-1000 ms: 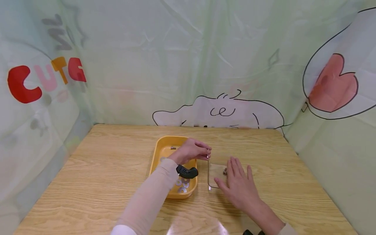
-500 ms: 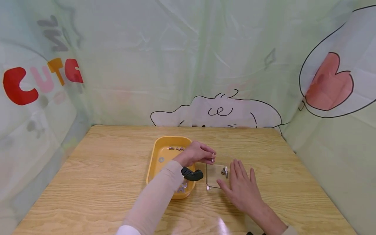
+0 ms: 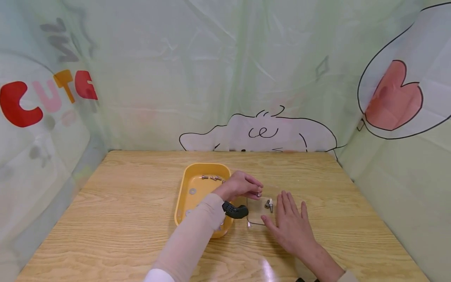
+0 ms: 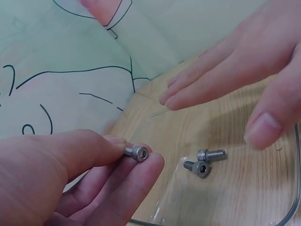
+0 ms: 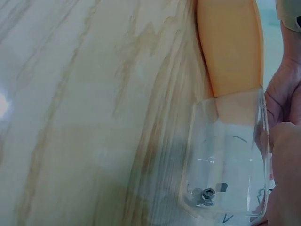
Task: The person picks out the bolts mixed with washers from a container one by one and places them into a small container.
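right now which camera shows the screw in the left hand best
The left wrist view: the screw sits close in the left hand, its socket clear. The head view shows it tiny; in the right wrist view I can't make it out.

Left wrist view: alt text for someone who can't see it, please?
The left hand pinches a metal socket-head bolt. Beyond it, two more bolts lie in a clear container, near the outstretched right hand.

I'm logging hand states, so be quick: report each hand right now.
Left hand: closed, pinching a metal socket-head screw.
Right hand: open, holding nothing.
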{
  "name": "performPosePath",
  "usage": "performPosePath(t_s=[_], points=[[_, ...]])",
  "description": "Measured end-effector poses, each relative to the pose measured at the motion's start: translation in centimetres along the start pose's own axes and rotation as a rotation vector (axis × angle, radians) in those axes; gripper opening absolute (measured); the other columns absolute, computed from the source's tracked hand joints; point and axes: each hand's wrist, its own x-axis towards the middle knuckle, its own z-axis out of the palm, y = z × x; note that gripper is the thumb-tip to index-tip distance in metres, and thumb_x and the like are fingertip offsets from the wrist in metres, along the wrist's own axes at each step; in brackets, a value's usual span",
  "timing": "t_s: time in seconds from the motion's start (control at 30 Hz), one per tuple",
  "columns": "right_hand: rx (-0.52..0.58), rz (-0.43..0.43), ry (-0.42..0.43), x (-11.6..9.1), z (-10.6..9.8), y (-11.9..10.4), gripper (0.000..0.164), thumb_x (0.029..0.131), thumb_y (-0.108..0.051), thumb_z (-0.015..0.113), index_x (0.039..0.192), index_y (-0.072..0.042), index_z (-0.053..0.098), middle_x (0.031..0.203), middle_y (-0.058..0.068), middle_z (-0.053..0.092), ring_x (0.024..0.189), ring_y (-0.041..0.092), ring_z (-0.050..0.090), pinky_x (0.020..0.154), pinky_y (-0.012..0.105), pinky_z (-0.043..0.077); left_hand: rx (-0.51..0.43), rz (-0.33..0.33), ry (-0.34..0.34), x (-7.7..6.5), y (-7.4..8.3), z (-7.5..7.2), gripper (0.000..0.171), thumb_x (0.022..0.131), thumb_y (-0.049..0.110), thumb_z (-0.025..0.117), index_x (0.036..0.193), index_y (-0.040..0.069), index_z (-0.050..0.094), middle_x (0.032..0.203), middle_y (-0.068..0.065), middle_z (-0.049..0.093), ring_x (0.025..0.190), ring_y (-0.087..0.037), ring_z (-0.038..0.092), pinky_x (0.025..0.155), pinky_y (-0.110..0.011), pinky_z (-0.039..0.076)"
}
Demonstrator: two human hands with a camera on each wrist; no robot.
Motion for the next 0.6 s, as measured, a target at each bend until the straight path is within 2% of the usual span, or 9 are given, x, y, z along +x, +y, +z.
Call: performPosePath(t_s=[0.23, 0.4, 0.6], points=[[0.002, -0.002, 0.008, 0.1, 0.4, 0.1, 0.085, 0.100, -0.056, 0.044, 0.150, 0.012, 0.028, 0.160, 0.030, 0.020, 0.149, 0.046, 0.020, 0.115, 0.075, 0.012, 0.026, -0.030, 0.012, 0.0, 0.5, 0.6, 0.013, 0.091, 0.005, 0.070, 0.101, 0.002, 0.075, 0.087, -0.012, 0.075, 0.073, -0.018, 0.074, 0.091, -0.048, 0.058], [0.014, 0.000, 0.018, 0.2, 0.8, 0.2, 0.083, 0.101, -0.054, 0.043, 0.151, 0.011, 0.026, 0.161, 0.029, 0.019, 0.150, 0.045, 0.018, 0.116, 0.074, 0.011, 0.055, -0.030, -0.002, 0.0, 0.7, 1.1, 0.016, 0.090, 0.004, 0.069, 0.105, -0.002, 0.074, 0.083, -0.011, 0.074, 0.073, -0.019, 0.075, 0.091, -0.048, 0.058], [0.048, 0.006, 0.013, 0.2, 1.0, 0.0, 0.083, 0.102, -0.053, 0.042, 0.151, 0.011, 0.024, 0.161, 0.029, 0.017, 0.151, 0.045, 0.016, 0.117, 0.073, 0.010, 0.094, -0.026, -0.014, -0.2, 0.6, 1.8, 0.019, 0.092, 0.001, 0.066, 0.109, -0.006, 0.072, 0.092, -0.017, 0.075, 0.075, -0.021, 0.075, 0.087, -0.043, 0.060]])
